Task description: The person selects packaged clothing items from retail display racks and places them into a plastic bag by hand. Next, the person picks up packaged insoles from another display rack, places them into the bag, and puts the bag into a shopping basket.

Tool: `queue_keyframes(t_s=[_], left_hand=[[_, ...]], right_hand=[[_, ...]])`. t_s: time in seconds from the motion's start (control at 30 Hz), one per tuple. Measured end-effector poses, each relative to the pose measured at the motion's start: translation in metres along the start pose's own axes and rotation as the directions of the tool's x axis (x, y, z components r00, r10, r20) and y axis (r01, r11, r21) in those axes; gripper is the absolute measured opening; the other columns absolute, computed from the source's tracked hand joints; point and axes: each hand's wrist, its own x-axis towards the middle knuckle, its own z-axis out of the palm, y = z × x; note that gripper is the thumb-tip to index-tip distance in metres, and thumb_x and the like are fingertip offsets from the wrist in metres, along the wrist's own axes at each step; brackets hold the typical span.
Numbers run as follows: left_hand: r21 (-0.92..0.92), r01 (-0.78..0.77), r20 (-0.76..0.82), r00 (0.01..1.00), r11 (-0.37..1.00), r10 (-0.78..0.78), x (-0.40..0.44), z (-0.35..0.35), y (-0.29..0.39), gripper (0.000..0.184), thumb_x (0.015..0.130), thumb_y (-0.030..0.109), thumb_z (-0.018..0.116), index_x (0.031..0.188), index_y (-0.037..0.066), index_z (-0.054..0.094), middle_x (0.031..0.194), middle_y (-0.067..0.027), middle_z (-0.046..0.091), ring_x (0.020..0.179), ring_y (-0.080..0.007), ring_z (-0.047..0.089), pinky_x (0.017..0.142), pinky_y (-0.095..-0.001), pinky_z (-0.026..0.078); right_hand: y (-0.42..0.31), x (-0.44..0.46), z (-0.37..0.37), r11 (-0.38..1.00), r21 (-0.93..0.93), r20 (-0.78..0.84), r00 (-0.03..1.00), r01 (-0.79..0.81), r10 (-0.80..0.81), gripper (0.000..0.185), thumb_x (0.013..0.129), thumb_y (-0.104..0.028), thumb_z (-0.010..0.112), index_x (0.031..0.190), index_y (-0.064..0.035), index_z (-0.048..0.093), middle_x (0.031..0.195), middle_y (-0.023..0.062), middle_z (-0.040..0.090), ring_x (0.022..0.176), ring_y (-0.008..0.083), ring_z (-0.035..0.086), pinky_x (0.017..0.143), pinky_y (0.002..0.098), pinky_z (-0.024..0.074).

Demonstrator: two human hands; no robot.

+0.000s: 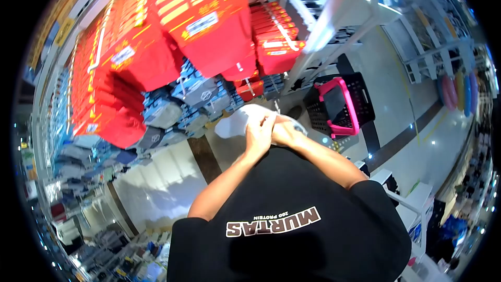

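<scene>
Head view: a pale, soft-looking item is at the hands, in front of the wearer's black shirt. Progress, as judged: the item is in hand and off the rack; handling appears unfinished, and what remains cannot be determined. Position: the item lies beneath and beyond both hands, its longer end projecting past the left hand, a shorter part showing beyond the right hand. Left fingers are bunched, apparently pinching it; the right hand is curled against the left, its grip not verifiable. Beyond hang red packs and grey-blue packs. A black basket with a pink handle stands to the right.
</scene>
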Motion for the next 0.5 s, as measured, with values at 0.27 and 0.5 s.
queue_keyframes(t_s=[0.27, 0.5], left_hand=[[-0.173, 0.052, -0.136, 0.988, 0.984, -0.076, 0.007, -0.019, -0.018, 0.017, 0.096, 0.014, 0.060, 0.097, -0.001, 0.067, 0.084, 0.0003, 0.064, 0.073, -0.0049, 0.053, 0.067, -0.0215, 0.043], [-0.448, 0.192, -0.095, 0.961, 0.873, -0.260, 0.007, -0.011, -0.035, 0.014, 0.096, 0.015, 0.059, 0.098, 0.001, 0.063, 0.084, 0.0007, 0.061, 0.071, -0.0043, 0.050, 0.065, -0.0200, 0.042]], right_hand=[[-0.002, -0.010, 0.008, 0.987, -0.115, -0.018, 0.994, -0.109, 0.107, 0.072, 0.071, -0.026, 0.077, 0.131, -0.0010, 0.047, 0.120, 0.0231, 0.057, 0.115, 0.0400, 0.054, 0.099, 0.0458, 0.0428], [-0.031, -0.036, -0.052, 0.984, 0.118, -0.148, 0.978, -0.132, 0.149, 0.044, 0.079, -0.024, 0.076, 0.114, -0.0039, 0.059, 0.106, 0.0153, 0.063, 0.098, 0.0319, 0.062, 0.086, 0.0400, 0.0494]])
